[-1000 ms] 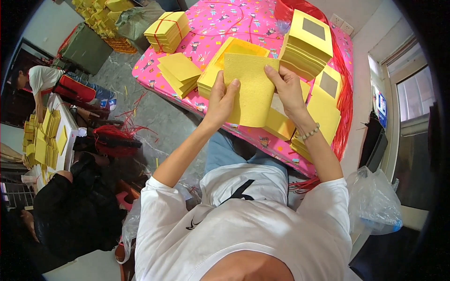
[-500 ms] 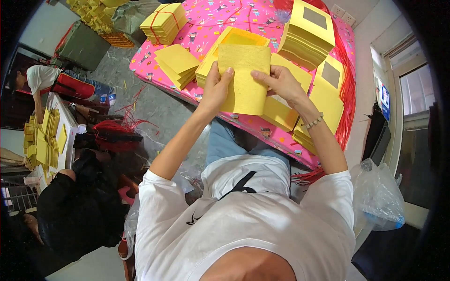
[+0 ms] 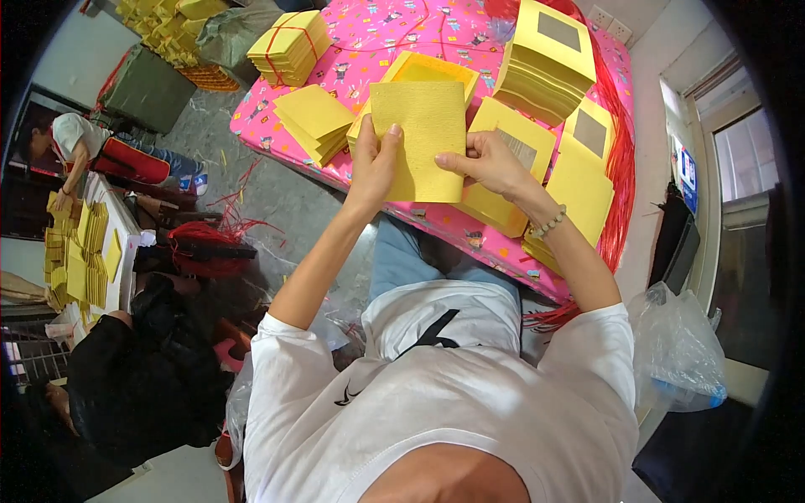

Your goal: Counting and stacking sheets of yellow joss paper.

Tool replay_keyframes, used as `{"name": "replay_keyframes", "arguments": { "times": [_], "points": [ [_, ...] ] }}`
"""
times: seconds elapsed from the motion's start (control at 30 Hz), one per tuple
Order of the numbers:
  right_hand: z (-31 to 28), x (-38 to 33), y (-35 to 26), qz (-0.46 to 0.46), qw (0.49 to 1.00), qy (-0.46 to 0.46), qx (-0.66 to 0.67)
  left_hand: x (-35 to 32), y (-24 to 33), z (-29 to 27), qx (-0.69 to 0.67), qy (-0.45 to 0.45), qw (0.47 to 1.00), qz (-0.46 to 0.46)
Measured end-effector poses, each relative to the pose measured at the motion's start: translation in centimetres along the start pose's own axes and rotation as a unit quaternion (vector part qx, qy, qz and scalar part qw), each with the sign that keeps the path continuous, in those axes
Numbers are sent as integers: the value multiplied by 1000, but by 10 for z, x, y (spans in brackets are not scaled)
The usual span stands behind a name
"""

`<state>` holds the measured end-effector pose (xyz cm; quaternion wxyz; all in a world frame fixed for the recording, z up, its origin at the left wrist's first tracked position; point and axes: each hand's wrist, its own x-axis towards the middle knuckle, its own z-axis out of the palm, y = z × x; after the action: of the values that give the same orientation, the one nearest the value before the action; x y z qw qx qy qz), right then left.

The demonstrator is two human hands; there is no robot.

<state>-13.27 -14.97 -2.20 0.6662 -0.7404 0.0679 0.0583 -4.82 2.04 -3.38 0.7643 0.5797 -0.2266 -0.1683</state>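
Note:
Upright in front of me is a rectangular yellow paper piece (image 3: 423, 138) with a finely textured face; whether it is one sheet or folded cannot be made out. My left hand (image 3: 375, 163) grips its left edge, thumb on the face. At the right edge, my right hand (image 3: 495, 166) is closed with its thumb pressed on the paper. Partly hidden behind it lies a yellow paper stack (image 3: 453, 69) with an orange-edged top. Beneath my right hand sits another yellow stack (image 3: 524, 134) with a grey panel. Loose yellow papers (image 3: 314, 117) lie fanned to the left.
The table has a pink patterned cover (image 3: 369, 42). On it stand a string-tied yellow bundle (image 3: 289, 50), a tall yellow stack (image 3: 541, 75) and red strings (image 3: 616, 168) along the right. At left, a co-worker (image 3: 84, 142) leans over a white table (image 3: 122, 243) of yellow papers.
The paper and both my hands have shifted slightly left. My right hand has slid lower on the right edge, with its fingers more curled. The co-worker's arm has moved.

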Motion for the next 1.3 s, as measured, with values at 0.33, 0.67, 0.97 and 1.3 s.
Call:
{"name": "replay_keyframes", "arguments": {
  "times": [0.33,0.67,0.97,1.3],
  "points": [
    [14,-6,4,28,999,-34,12,-2,7,-17,17,64,997,39],
    [14,5,-20,31,999,-16,-33,-20,6,-28,-2,72,997,18],
    [19,23,-18,40,999,10,-1,-49,-10,-30,7,46,999,15],
    [14,57,-1,-85,986,107,-94,-6,24,-72,-37,113,988,-94]
  ]
}}
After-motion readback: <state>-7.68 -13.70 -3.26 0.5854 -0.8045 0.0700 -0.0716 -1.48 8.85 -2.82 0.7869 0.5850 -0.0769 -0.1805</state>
